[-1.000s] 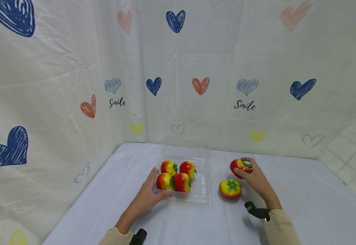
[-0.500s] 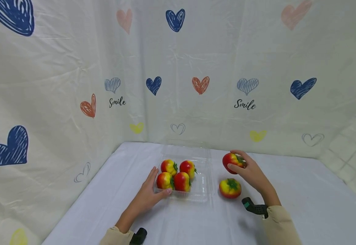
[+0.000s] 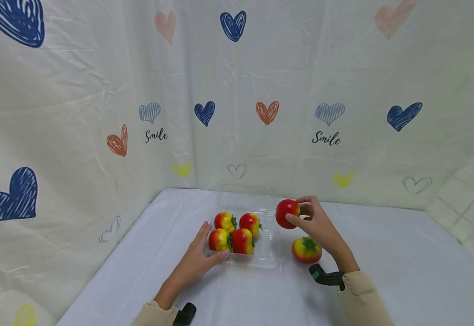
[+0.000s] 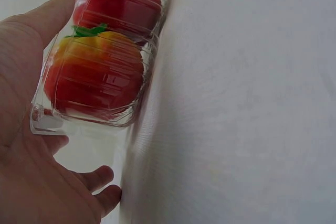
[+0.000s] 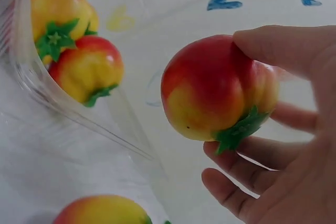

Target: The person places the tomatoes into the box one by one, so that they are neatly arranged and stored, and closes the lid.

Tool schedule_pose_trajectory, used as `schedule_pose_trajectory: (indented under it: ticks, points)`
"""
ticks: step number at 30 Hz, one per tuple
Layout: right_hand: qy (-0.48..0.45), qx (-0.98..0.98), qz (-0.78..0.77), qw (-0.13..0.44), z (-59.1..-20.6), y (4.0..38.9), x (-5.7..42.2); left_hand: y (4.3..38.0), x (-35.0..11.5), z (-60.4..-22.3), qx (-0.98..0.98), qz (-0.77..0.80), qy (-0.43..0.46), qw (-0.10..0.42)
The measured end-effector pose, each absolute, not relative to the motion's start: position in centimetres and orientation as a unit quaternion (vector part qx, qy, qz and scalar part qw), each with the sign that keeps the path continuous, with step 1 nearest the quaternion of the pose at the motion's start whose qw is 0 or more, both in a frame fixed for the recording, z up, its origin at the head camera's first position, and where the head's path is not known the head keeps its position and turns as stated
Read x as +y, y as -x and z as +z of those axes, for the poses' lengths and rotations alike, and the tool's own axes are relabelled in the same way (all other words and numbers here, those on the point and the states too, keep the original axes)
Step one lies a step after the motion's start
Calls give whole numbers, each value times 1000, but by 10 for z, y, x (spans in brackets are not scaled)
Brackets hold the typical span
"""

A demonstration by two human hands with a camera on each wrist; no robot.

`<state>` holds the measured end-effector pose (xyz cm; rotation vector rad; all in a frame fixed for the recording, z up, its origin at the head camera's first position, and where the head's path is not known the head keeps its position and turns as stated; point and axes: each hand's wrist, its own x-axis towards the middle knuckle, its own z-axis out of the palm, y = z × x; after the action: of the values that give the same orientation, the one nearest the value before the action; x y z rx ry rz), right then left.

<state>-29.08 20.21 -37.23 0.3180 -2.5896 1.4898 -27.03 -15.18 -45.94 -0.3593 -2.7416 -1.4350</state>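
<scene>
My right hand (image 3: 317,224) pinches a red-and-yellow tomato (image 3: 287,214) between thumb and fingers, held up by the right edge of a clear plastic clamshell box (image 3: 266,256). Its green leafy top faces the palm in the right wrist view, where the held tomato (image 5: 205,90) shows close up. The left hand (image 3: 198,261) rests with spread fingers at the box's near left corner, thumb along the front wall. Inside the box, several like tomatoes (image 3: 243,241) sit in its left part. Another tomato (image 3: 307,250) lies on the table, below the right hand in the head view.
The box's clear lid (image 3: 247,200) stands folded back on the far side. A white cloth covers the table (image 3: 237,299). Behind it hangs a white curtain (image 3: 286,68) printed with hearts. Each wrist wears a black camera mount (image 3: 326,276).
My right hand has lifted its tomato and carried it left toward the box, turning it so its red side faces left. The left hand and the box stay put.
</scene>
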Motion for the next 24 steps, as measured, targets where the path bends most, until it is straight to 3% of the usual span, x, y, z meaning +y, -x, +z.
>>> schedule_pose_trajectory:
  ticks: [24]
  points:
    - [-147, -882, 439, 90, -405, 301, 153, 270, -152, -458, -881, -459, 115, 11]
